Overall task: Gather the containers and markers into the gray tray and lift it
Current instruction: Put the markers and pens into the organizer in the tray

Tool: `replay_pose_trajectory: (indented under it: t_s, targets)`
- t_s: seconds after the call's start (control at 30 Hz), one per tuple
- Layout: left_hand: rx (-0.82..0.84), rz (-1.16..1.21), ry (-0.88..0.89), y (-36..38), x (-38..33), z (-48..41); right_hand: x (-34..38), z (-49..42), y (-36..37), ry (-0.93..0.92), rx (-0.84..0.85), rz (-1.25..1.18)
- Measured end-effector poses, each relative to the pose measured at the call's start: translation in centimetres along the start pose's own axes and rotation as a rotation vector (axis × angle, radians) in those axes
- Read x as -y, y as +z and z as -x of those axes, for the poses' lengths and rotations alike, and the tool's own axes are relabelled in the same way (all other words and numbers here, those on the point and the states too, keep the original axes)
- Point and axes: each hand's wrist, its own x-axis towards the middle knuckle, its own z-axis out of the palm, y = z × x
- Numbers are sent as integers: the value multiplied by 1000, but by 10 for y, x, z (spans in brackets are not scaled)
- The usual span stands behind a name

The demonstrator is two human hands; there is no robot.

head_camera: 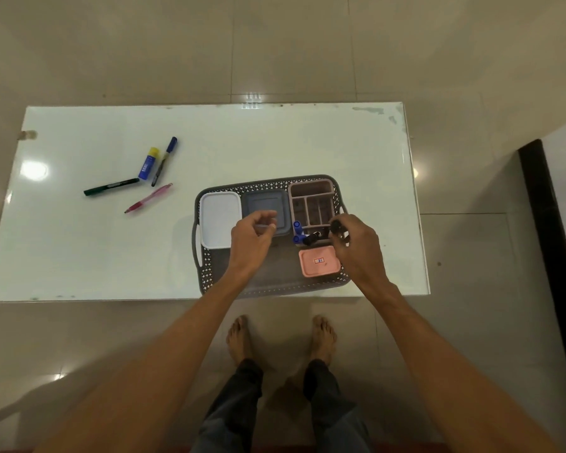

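The gray perforated tray [206, 273] sits at the table's near edge. It holds a white lidded container [219, 217], a gray lidded container [264, 202], a pink divided organizer [311, 201] and a small pink box [319, 263]. Blue-capped markers [297, 231] stand in the organizer's near end. My right hand [356, 246] hovers over the organizer, fingers closed on a black marker [335, 226]. My left hand [252, 238] hovers above the gray container with fingers loosely curled, nothing visible in it. To the left on the table lie a green marker [111, 187], a blue-capped marker [164, 161], a pink pen [148, 198] and a blue-and-yellow glue stick [148, 163].
The white glass-topped table [275, 142] stands on a tiled floor. My bare feet [239, 338] are just in front of its near edge. A dark vertical edge [549, 223] runs along the right side of the view.
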Motion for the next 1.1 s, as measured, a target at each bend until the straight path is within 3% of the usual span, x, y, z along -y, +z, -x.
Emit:
replay_pose_trajectory:
  t_s: [0.37,0.63,0.9,1.1]
  targets:
    - [12,6,5,-5,2,-4,2,0,11,-41,89,209]
    - [-33,26,-16,-22,7,-5,21,-2,6,-103,92,200]
    - [-111,85,-58,-62,8,-6,102,-24,6,-261,96,46]
    - [-213,120,-97,-114,31,-12,166,-55,51,-294,157,-29]
